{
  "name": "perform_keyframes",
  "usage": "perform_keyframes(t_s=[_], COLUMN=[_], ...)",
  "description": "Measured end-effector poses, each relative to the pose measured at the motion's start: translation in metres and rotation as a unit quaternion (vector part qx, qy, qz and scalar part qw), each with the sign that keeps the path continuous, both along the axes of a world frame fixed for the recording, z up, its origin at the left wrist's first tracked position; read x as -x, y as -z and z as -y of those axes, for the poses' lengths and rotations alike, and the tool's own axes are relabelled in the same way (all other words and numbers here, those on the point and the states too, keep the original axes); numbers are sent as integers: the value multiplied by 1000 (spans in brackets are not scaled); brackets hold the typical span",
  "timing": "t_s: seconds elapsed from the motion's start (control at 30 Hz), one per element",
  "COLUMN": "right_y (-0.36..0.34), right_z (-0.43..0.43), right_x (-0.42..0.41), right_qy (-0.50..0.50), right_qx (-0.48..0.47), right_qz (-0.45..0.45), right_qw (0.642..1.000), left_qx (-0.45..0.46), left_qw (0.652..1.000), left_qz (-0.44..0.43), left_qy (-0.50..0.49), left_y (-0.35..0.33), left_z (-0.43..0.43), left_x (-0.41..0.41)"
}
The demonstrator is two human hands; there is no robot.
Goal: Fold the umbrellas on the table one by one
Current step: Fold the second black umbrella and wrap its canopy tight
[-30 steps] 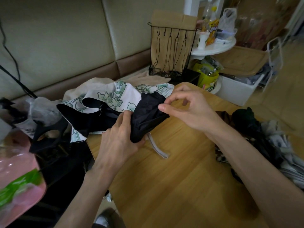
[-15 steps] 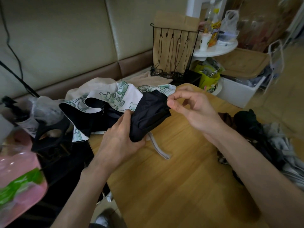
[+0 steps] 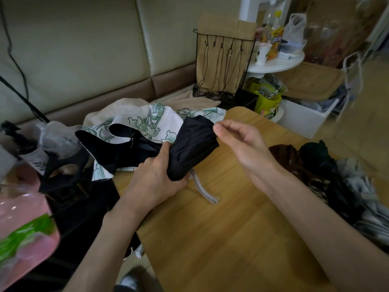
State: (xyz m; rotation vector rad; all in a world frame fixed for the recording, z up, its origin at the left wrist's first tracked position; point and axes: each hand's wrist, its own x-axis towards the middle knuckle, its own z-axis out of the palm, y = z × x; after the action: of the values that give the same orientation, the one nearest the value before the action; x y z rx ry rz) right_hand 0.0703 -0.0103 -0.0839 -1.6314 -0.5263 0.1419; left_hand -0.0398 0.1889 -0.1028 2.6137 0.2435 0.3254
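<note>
Over the near-left corner of the wooden table [image 3: 221, 239], the left hand [image 3: 155, 175] gripped the lower end of the umbrella [image 3: 191, 148], fingers and thumb curled round its bunched black cloth. No shaft or handle showed; the cloth covered whatever lay inside. The rest of the canopy, white with a green leaf print on one face and black on the other, sprawled left past the table's edge, its far folds lost against a beige cloth behind. A pale strap [image 3: 205, 191] trailed from under the bundle onto the table, its upper end hidden by the left hand.

The right hand [image 3: 242, 144] hovered at the bundle's upper corner, thumb and curled fingers drawn close together. Whether they pinched the cloth I could not tell, since the thumb covered the spot.

At the table's right edge lay a heap of dark and patterned cloth [image 3: 328, 171], blurred, partly behind the right forearm and cut off by the frame; what it held was unclear. Beyond the table stood a black wire rack [image 3: 221, 66] with cords hanging from its hooks, a brown paper bag [image 3: 227, 34] behind it. Beside that, a round white shelf [image 3: 277, 62] carried blurred bottles and a cup, and a white bin [image 3: 303, 121] stood lower right. A pink bag [image 3: 23, 224] was cut off at the left, with dark shapes above it too dim to name.
</note>
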Motion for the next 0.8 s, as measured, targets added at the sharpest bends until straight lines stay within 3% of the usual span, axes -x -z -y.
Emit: perform_keyframes(t_s=[0.27, 0.43, 0.63, 0.8], right_y=[-20, -16, -11, -5], right_z=[6, 10, 4, -1], right_x=[4, 4, 1, 2], right_qy=[19, 6, 16, 79], right_qx=[50, 109, 75, 62], right_qz=[54, 140, 89, 99], right_qw=[997, 984, 993, 990], left_qx=[11, -64, -99, -96], left_qw=[1000, 996, 993, 994], left_qz=[24, 57, 59, 40], left_qy=[-14, -17, 2, 13], left_y=[0, 2, 4, 6], left_z=[3, 9, 14, 18], left_x=[4, 7, 5, 3])
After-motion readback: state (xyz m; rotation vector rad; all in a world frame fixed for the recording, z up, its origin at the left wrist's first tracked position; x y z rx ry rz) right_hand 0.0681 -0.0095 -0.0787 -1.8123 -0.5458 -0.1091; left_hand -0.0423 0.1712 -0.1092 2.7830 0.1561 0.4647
